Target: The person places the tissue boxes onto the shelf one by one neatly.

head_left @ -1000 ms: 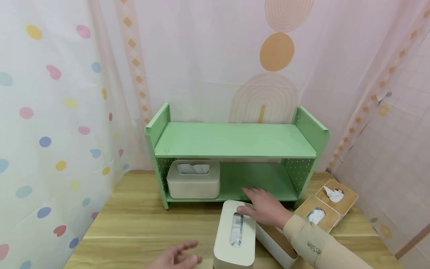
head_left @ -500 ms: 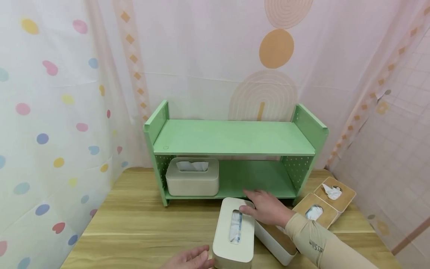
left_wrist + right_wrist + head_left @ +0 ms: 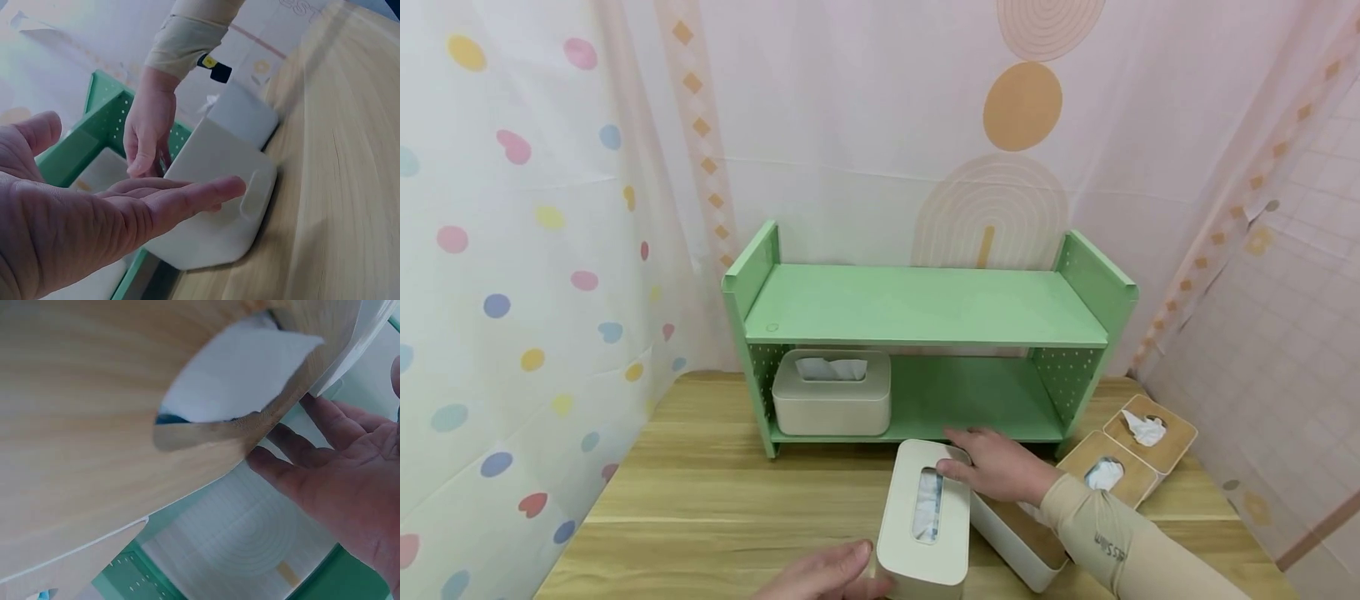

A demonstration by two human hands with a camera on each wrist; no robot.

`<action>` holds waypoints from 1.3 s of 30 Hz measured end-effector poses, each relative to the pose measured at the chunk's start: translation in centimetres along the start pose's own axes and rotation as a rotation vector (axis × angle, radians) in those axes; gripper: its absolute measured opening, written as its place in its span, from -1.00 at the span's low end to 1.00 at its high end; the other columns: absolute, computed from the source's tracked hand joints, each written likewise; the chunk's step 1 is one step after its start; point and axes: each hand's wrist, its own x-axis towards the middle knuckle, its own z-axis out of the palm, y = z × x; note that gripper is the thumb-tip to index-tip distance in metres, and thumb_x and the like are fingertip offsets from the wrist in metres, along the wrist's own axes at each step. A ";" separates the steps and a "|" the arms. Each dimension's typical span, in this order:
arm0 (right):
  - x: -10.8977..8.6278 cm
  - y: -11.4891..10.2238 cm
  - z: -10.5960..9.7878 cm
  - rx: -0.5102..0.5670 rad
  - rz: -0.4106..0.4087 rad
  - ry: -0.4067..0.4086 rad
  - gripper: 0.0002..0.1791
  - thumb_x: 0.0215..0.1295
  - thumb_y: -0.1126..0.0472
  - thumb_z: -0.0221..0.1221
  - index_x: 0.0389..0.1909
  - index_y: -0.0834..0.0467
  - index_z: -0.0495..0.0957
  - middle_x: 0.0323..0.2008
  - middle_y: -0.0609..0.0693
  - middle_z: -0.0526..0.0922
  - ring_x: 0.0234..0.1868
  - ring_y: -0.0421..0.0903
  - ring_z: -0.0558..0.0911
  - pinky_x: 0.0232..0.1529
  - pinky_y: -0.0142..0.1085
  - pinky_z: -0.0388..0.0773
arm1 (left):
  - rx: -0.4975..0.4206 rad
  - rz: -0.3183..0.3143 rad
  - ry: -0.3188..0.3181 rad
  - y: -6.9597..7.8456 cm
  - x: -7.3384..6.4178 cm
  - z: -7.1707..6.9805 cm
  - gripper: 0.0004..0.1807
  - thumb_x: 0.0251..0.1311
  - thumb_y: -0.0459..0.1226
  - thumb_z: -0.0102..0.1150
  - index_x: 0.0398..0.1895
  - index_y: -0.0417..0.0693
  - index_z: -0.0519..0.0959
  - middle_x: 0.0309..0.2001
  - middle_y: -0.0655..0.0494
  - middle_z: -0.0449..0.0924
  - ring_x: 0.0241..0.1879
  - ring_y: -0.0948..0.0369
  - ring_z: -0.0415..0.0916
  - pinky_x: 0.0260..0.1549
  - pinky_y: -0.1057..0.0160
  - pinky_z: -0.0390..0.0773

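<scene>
A cream tissue box (image 3: 904, 500) with a slot in its lid and white tissue inside stands on the wooden table in front of the shelf. My left hand (image 3: 829, 573), fingers straight, is right at the box's near left corner. In the left wrist view, the left hand's fingers (image 3: 206, 192) overlap the end of that box (image 3: 219, 225). My right hand (image 3: 1000, 467) lies at the far right corner of the box, thumb over the lid edge, fingers extended past the far end. In the right wrist view, the right hand's fingers (image 3: 284, 472) reach along a wood-topped box's edge.
A green two-tier shelf (image 3: 925, 304) stands at the back, with another cream tissue box (image 3: 831, 408) on the left of its lower tier. A wood-lidded box (image 3: 1022, 537) lies under my right forearm. Further right are two more wood-topped tissue boxes (image 3: 1165, 450) (image 3: 1093, 454).
My left hand has moved right, from beside the cream tissue box to its near left corner. My right hand has stayed almost where it was. The view has shifted slightly.
</scene>
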 end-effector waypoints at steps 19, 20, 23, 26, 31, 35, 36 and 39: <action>-3.2 2.3 -1.7 0.167 0.080 -0.099 -0.29 0.67 -0.21 0.04 0.46 0.30 0.50 0.40 0.23 0.61 0.44 0.27 0.57 0.42 0.21 0.50 | 0.152 0.055 0.094 -1.5 3.7 -1.9 0.11 0.63 0.15 -0.01 0.60 -0.66 -0.24 0.60 -0.58 0.04 0.56 -0.46 0.13 0.39 -0.35 0.45; -3.4 2.4 -1.8 0.178 0.075 -0.104 -0.30 0.67 -0.21 0.04 0.45 0.30 0.51 0.38 0.23 0.63 0.42 0.26 0.59 0.39 0.21 0.52 | 0.158 0.073 0.127 -1.3 3.7 -1.6 0.11 0.62 0.14 0.02 0.60 -0.67 -0.21 0.60 -0.59 0.02 0.56 -0.50 0.10 0.35 -0.40 0.46; -3.7 2.7 -2.0 0.219 0.068 -0.122 -0.34 0.67 -0.19 0.04 0.40 0.28 0.55 0.31 0.21 0.67 0.33 0.23 0.65 0.31 0.19 0.58 | 0.204 0.080 0.207 -0.5 3.6 -0.9 0.03 0.63 0.12 0.01 0.61 -0.62 -0.12 0.61 -0.55 0.04 0.56 -0.50 0.08 0.30 -0.47 0.46; -3.5 2.9 -2.1 0.277 0.096 -0.139 -0.34 0.67 -0.22 0.03 0.39 0.24 0.57 0.32 0.17 0.68 0.34 0.20 0.65 0.32 0.17 0.58 | 0.233 0.101 0.273 0.1 3.4 -0.4 -0.02 0.64 0.10 -0.02 0.62 -0.60 -0.06 0.60 -0.55 0.06 0.54 -0.53 0.11 0.27 -0.49 0.47; -3.1 3.1 -1.8 0.341 0.174 -0.178 -0.32 0.64 -0.28 0.03 0.42 0.15 0.58 0.42 0.12 0.61 0.47 0.19 0.55 0.45 0.19 0.48 | 0.196 0.074 0.318 0.2 3.6 -0.1 0.04 0.64 0.14 -0.03 0.60 -0.65 -0.13 0.01 -0.45 0.62 0.13 -0.23 0.64 0.07 -0.12 0.73; -2.7 3.1 -1.4 0.357 0.202 -0.165 -0.32 0.63 -0.30 0.04 0.39 0.13 0.62 0.42 0.11 0.61 0.49 0.19 0.53 0.47 0.18 0.46 | 0.104 0.085 0.271 -0.3 4.1 0.3 0.11 0.66 0.15 -0.08 0.60 -0.67 -0.31 -0.53 0.20 0.18 -0.37 0.25 0.31 -0.21 0.26 0.56; -2.7 3.0 -1.3 0.363 0.210 -0.152 -0.32 0.62 -0.32 0.04 0.38 0.13 0.63 0.42 0.11 0.61 0.49 0.19 0.53 0.47 0.18 0.46 | 0.113 0.093 0.271 -0.3 4.2 0.4 0.11 0.66 0.16 -0.10 0.60 -0.66 -0.32 -0.51 0.07 0.33 -0.37 0.18 0.40 -0.19 0.21 0.61; -2.5 2.8 -1.3 0.383 0.245 -0.119 -0.27 0.60 -0.36 0.03 0.40 0.14 0.61 0.43 0.10 0.60 0.52 0.20 0.50 0.50 0.17 0.44 | 0.167 0.100 0.316 -0.3 4.5 0.5 0.12 0.65 0.23 -0.17 0.61 -0.65 -0.27 0.01 -0.62 0.55 0.04 -0.33 0.65 0.01 -0.12 0.74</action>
